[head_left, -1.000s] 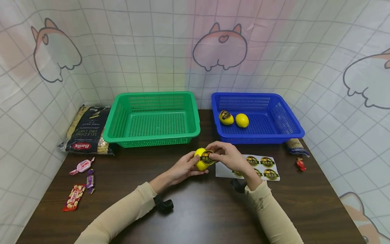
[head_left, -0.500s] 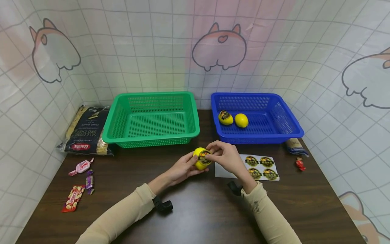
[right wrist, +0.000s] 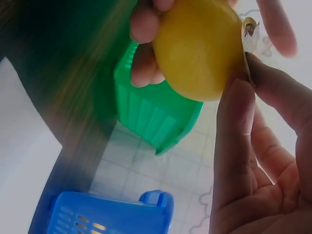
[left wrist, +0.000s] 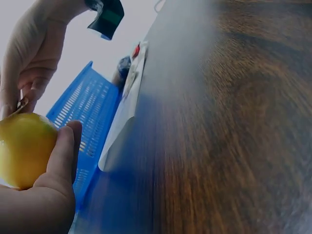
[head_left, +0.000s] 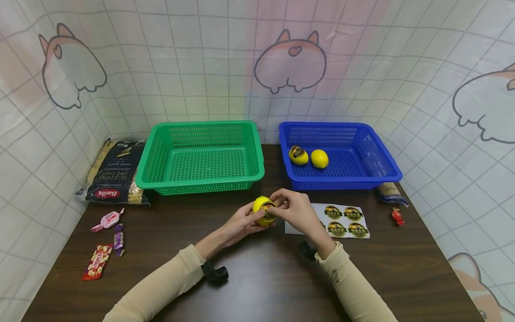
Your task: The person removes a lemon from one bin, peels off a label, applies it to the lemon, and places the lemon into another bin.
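Observation:
A yellow lemon [head_left: 257, 205] is held by my left hand [head_left: 238, 227], thumb on the near side and fingers beneath. Against its right face lies a round black-and-gold sticker [head_left: 267, 205]. My right hand [head_left: 297, 211] pinches this sticker's edge between thumb and index finger. In the right wrist view, part of the sticker [right wrist: 249, 41] stands off the lemon's skin [right wrist: 200, 53]. Partly behind the right hand, a white sheet of stickers [head_left: 342, 221] lies on the table. The left wrist view has the lemon [left wrist: 27, 146] resting along my left fingers.
At the back stand a green basket [head_left: 201, 184] and a blue basket [head_left: 346, 180]; the blue one contains a stickered lemon [head_left: 301, 159] and a plain lemon [head_left: 319, 159]. A pasta bag [head_left: 118, 167] and several wrapped snacks lie left. A red candy [head_left: 397, 217] lies right.
The lemon has turned and shifted slightly left in my left hand. My right fingers have moved left across the sticker, covering more of it.

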`<state>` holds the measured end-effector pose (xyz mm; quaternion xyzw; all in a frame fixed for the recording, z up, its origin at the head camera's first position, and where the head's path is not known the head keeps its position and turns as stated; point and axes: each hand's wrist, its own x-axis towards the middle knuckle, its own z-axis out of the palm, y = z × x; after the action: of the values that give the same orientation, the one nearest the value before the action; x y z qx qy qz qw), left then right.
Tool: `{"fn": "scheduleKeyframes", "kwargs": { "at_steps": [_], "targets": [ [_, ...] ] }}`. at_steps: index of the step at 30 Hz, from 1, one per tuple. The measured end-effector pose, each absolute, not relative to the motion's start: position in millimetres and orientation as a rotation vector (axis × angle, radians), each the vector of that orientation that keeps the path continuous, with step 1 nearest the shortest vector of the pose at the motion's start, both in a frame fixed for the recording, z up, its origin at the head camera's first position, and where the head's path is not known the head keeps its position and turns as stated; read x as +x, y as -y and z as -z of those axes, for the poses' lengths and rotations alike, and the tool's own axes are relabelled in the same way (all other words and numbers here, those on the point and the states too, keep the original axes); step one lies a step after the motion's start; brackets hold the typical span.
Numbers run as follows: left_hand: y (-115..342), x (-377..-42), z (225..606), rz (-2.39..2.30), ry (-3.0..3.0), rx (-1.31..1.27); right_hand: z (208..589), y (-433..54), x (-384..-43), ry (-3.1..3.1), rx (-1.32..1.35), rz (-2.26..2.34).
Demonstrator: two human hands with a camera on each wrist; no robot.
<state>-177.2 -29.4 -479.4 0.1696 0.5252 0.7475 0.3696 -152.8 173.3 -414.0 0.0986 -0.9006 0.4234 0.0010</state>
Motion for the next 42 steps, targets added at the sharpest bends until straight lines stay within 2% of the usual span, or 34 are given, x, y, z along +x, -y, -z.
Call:
{"fn": "scheduleKeyframes", "kwargs": {
  "at_steps": [9,16,24,42],
  "targets": [
    [30,-180,483,-1.923,-1.382,0.410,416,-169,-153,2.825,0.293,-1.261],
    [30,-181,478,-1.961,-1.301,0.432,428,-176,-159,2.842,0.237,-1.560],
    [31,-179,472,-1.994,-1.183,0.462,434,-182,-165,2.837,0.398,-1.983],
    [32,-174,468,-1.999,-1.132,0.459,436,-193,-164,2.788,0.543,-2.087]
  ]
}}
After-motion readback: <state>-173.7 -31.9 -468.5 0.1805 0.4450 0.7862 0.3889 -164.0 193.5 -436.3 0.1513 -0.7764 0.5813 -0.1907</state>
